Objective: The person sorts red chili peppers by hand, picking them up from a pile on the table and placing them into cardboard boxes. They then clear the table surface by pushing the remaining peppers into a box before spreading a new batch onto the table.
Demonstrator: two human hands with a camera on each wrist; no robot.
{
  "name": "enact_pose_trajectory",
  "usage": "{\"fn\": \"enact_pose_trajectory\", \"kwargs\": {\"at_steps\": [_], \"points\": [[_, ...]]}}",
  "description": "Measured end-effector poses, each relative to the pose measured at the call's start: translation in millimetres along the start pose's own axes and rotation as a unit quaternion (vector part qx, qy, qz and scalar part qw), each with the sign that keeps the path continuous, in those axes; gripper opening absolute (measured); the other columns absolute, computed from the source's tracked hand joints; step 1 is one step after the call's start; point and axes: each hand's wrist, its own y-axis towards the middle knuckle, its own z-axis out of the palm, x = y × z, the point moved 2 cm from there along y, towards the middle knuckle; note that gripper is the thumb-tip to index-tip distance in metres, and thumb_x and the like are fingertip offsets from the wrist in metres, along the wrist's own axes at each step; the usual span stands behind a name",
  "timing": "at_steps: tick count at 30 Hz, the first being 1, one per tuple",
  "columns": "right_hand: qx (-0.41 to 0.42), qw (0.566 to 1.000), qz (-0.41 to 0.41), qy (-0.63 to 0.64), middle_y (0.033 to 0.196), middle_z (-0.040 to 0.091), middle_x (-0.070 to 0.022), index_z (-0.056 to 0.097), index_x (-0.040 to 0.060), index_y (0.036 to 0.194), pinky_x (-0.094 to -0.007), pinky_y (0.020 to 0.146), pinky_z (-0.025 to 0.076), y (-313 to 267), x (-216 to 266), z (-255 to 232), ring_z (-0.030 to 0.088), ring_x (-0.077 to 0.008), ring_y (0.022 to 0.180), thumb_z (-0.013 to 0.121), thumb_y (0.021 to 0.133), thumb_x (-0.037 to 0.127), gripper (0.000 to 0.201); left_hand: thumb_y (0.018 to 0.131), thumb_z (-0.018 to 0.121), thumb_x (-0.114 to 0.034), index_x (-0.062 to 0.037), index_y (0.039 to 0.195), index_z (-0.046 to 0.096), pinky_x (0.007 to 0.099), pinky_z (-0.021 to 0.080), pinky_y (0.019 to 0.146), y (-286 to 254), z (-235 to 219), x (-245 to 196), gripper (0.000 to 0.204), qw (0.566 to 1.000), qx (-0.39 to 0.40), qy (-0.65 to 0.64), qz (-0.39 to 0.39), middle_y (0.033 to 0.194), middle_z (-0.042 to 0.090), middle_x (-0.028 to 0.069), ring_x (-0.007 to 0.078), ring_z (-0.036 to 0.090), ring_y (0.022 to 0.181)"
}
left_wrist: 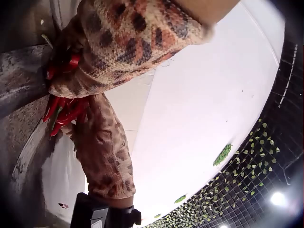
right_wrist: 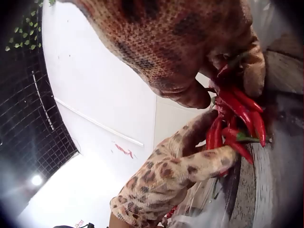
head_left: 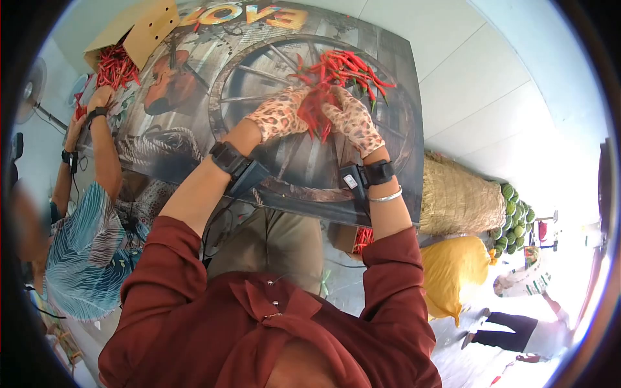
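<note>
Both hands wear leopard-print gloves and meet over a table (head_left: 284,161) around a bunch of red chili peppers (right_wrist: 237,109). My left hand (head_left: 281,116) grips the bunch from one side, its fingers curled along the peppers in the right wrist view. On the other side my right hand (head_left: 354,123) holds the same bunch between thumb and fingers. Some pepper tips point down below the hands in the head view. Just beyond the hands lies a loose pile of red chili peppers (head_left: 349,68), a few with green stems. Parts of the bunch are hidden by the gloves.
At the table's far left, a cardboard box (head_left: 150,32) lies tipped with red chilies (head_left: 116,68) spilling out. Another person's hand (head_left: 101,97) is beside them. Right of the table are a large woven sack (head_left: 459,197), a yellow sack (head_left: 456,275) and green produce (head_left: 514,220).
</note>
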Motion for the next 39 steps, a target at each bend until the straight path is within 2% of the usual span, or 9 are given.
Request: {"fn": "enact_pose_trajectory", "kwargs": {"at_steps": [6,9,11,15,25,27,33,35,39], "points": [[0.006,0.994,0.020,0.106,0.130,0.050,-0.0254,0.040,-0.0053,0.134,-0.0353,0.101,0.040,2.5,6.1,11.1,0.048,-0.0328,0.124,0.066,0.083,0.032,0.069,0.071,0.073,-0.019,-0.0044,0.141,0.034,0.0360,0.039,0.102,4.0,-1.1,-13.6,0.082,0.997,-0.036,-0.065,0.021,0.136,0.046,0.0200,0.0331,0.046,0.124],[0.005,0.996,0.050,0.077,0.134,0.050,-0.0191,0.039,-0.0016,0.138,-0.0332,0.099,0.041,1.9,7.8,13.3,0.050,-0.0246,0.122,0.070,0.079,0.034,0.075,0.075,0.067,-0.003,-0.0054,0.142,0.035,0.0284,0.050,0.081,10.8,9.9,-3.6,0.074,0.973,-0.019,-0.231,-0.023,0.128,0.054,0.0125,0.0189,0.057,0.107],[-0.011,0.996,0.033,0.081,0.132,0.048,-0.0269,0.035,-0.0048,0.138,-0.0366,0.101,0.039,-0.4,9.3,15.0,0.047,-0.0344,0.125,0.072,0.078,0.038,0.082,0.079,0.061,0.003,-0.0063,0.142,0.035,0.0243,0.050,0.067,7.6,14.7,-3.7,0.068,0.932,-0.040,-0.360,-0.021,0.121,0.058,0.0091,0.0129,0.058,0.097],[-0.030,0.994,0.040,0.100,0.130,0.051,-0.0254,0.034,-0.0044,0.138,-0.0343,0.100,0.041,-2.8,13.5,17.6,0.050,-0.0308,0.123,0.074,0.078,0.035,0.082,0.085,0.053,0.000,-0.0065,0.142,0.034,0.0225,0.047,0.063,5.4,26.0,-8.0,0.061,0.941,-0.087,-0.325,-0.032,0.118,0.059,0.0093,0.0090,0.056,0.081],[-0.044,0.878,0.047,0.474,0.127,0.051,-0.0144,0.022,0.0012,0.145,-0.0285,0.088,0.049,-20.4,25.8,13.1,0.057,-0.0198,0.106,0.073,0.077,0.007,0.084,0.087,0.052,-0.003,-0.0017,0.144,0.028,0.0282,0.043,0.092,-1.0,38.1,-31.0,0.062,0.944,-0.115,-0.309,-0.013,0.127,0.052,0.0145,0.0198,0.054,0.110],[-0.042,0.851,0.068,0.520,0.120,0.055,-0.0121,0.024,0.0012,0.144,-0.0280,0.080,0.051,-22.7,23.4,13.0,0.058,-0.0167,0.099,0.071,0.077,0.005,0.082,0.083,0.055,-0.013,-0.0049,0.144,0.028,0.0364,0.047,0.089,-4.9,34.3,-38.2,0.067,0.950,-0.119,-0.288,-0.006,0.122,0.054,0.0269,0.0343,0.059,0.106],[-0.081,0.880,0.092,0.459,0.114,0.058,-0.0133,0.025,-0.0033,0.143,-0.0281,0.081,0.050,-34.2,15.7,2.9,0.058,-0.0174,0.094,0.067,0.073,0.000,0.081,0.084,0.066,-0.017,0.0036,0.141,0.029,0.0347,0.038,0.102,-6.1,37.5,-47.1,0.071,0.927,-0.102,-0.356,0.049,0.133,0.046,0.0216,0.0259,0.047,0.122],[-0.079,0.838,0.082,0.533,0.122,0.055,-0.0163,0.023,-0.0036,0.143,-0.0289,0.086,0.048,-33.3,16.8,2.3,0.057,-0.0202,0.102,0.066,0.071,-0.003,0.084,0.086,0.063,-0.017,0.0023,0.141,0.032,0.0354,0.036,0.104,-0.2,50.8,-39.3,0.066,0.884,-0.076,-0.453,0.091,0.136,0.044,0.0212,0.0280,0.046,0.124],[-0.118,0.788,0.018,0.604,0.105,0.061,-0.0078,0.038,0.0010,0.135,-0.0275,0.078,0.049,-24.4,0.6,19.7,0.058,-0.0137,0.089,0.065,0.072,-0.004,0.069,0.087,0.061,-0.017,0.0017,0.140,0.033,0.0364,0.035,0.104,-25.4,39.3,-54.1,0.063,0.940,-0.108,-0.314,0.078,0.137,0.043,0.0207,0.0290,0.044,0.125]]}}
